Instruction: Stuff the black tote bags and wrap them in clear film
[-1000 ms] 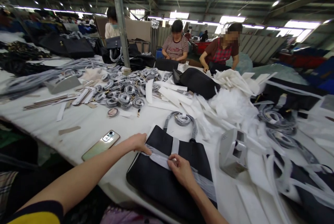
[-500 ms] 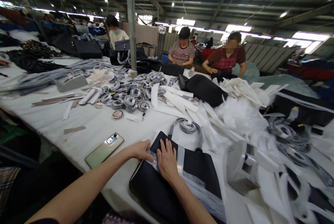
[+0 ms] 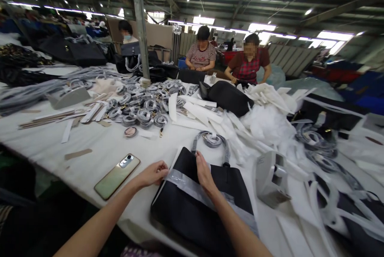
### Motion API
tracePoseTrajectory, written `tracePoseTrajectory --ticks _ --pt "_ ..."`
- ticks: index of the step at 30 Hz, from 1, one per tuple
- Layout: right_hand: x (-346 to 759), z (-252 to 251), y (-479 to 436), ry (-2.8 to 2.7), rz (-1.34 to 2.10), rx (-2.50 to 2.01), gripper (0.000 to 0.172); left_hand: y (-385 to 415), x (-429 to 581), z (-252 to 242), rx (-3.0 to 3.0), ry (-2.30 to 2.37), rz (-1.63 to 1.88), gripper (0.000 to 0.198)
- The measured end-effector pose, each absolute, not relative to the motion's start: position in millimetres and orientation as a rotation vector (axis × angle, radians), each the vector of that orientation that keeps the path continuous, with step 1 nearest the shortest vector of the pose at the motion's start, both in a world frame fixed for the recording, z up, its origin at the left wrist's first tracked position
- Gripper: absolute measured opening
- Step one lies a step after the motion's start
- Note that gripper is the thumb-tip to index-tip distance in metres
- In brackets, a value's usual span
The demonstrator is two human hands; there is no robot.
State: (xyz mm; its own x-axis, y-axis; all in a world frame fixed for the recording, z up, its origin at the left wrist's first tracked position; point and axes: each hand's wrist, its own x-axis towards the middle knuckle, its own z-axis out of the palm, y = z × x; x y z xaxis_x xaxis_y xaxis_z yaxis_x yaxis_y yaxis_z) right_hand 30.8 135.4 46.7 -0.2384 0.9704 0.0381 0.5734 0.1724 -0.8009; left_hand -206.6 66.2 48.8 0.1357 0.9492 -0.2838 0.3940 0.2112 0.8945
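Observation:
A black handbag [image 3: 192,217] lies flat on the white-covered table in front of me. A strip of clear plastic [image 3: 186,185] runs across it, from its left edge to the lower right. My left hand [image 3: 154,172] is at that left edge with its fingers curled in, close to the strip's end; whatever is in them is hidden. On the upper part of the bag stands my right hand [image 3: 205,173], turned on edge, its fingers straight and holding nothing. Beyond it a wrapped handle [image 3: 228,153] loops up around a coiled, wrapped strap [image 3: 211,140].
Left of the bag lies a phone [image 3: 117,176]. Many coiled straps [image 3: 145,117] are heaped farther back. A grey tape dispenser [image 3: 271,177] stands at the right, among white packing sheets [image 3: 295,237]. Across the table, several people [image 3: 201,51] work near a metal post [image 3: 139,25].
My right hand has turned from lying flat on the bag to standing on edge, slightly farther right. My left hand's fingers have curled and drawn back to the bag's left edge. The view has shifted.

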Motion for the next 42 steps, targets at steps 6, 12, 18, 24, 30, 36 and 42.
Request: tracePoseTrajectory --ticks 6,12,18,24,30,36,42 --pt "143 82 113 -1.667 0.892 -1.549 0.057 50 -190 83 1.599 1.583 0.875 0.026" --pt "179 102 64 -2.152 0.649 -1.665 0.051 69 -134 96 2.088 1.398 0.596 0.029" --pt "161 105 52 -2.502 0.338 -1.614 0.031 85 -103 89 2.357 1.303 0.135 0.030" --pt "162 102 75 -2.585 0.512 -1.537 0.029 93 -98 88 2.326 1.220 0.096 0.020" --pt "160 93 94 -2.570 0.620 -1.709 0.026 95 -100 83 2.239 1.221 0.160 0.016" --pt "164 99 91 -2.623 0.762 -1.711 0.017 100 -99 80 2.161 1.209 0.205 0.017" --pt "172 111 81 -2.635 0.754 -1.681 0.020 97 -94 82 2.128 1.276 0.241 0.011"
